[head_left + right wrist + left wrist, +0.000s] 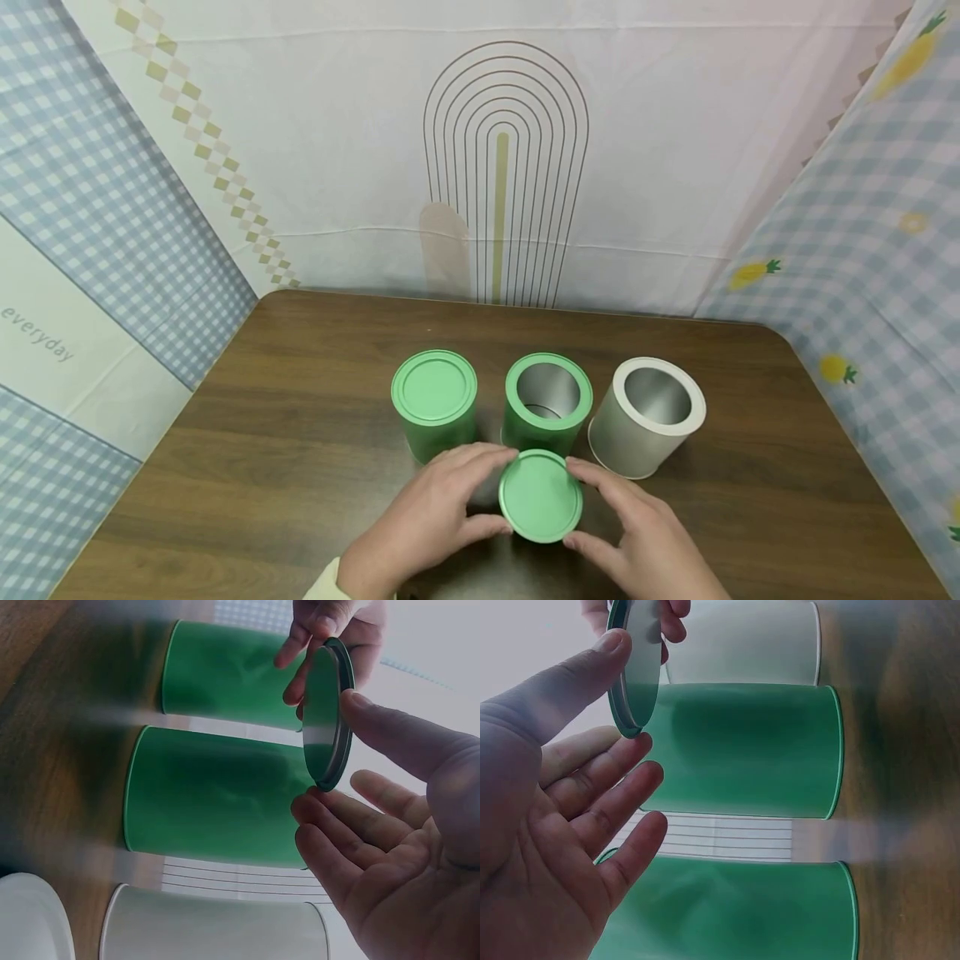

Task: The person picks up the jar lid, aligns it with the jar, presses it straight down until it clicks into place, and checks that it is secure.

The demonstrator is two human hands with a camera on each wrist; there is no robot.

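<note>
L hand (431, 512) & R hand (637, 529) each pinch the edge of a round green lid (541, 496) btwn thumb & fingertips, one per side — lid's held up off the brown wood table (315, 375), just on the near side of the open green can (538, 438). Rel. to that can, lidded green can (441, 432) stands just L, open white can (626, 442) just R — patterned wall cloth (652, 167) behind.

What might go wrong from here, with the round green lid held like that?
The lid is pinched only at its edge by the left grip and right grip, so uneven release might let it tip or drop. Falling, it might also knock the open green cylindrical can close by.
</note>
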